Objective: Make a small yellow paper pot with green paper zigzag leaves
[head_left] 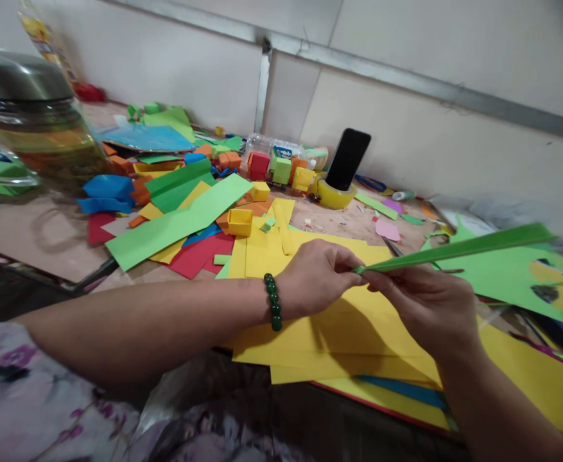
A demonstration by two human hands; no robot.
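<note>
A long folded strip of green paper [468, 249] is held up above the table, pointing to the right. My left hand [312, 276], with a green bead bracelet at its wrist, pinches the strip's near left end between thumb and fingertips. My right hand [425, 301] grips the same strip just beside that end, with its thumb below the fold. The right fingers are partly hidden behind the hand. Under both hands lie overlapping sheets of yellow paper [320, 350], with a blue paper piece [401, 390] near the front edge.
Left stands a glass jar [35, 128] with a metal lid. Green strips [180, 221], red sheets and small folded paper boxes [240, 222] lie in a pile. A phone [348, 159] leans in a yellow tape roll [334, 194]. Green scraps [502, 276] and tools lie right.
</note>
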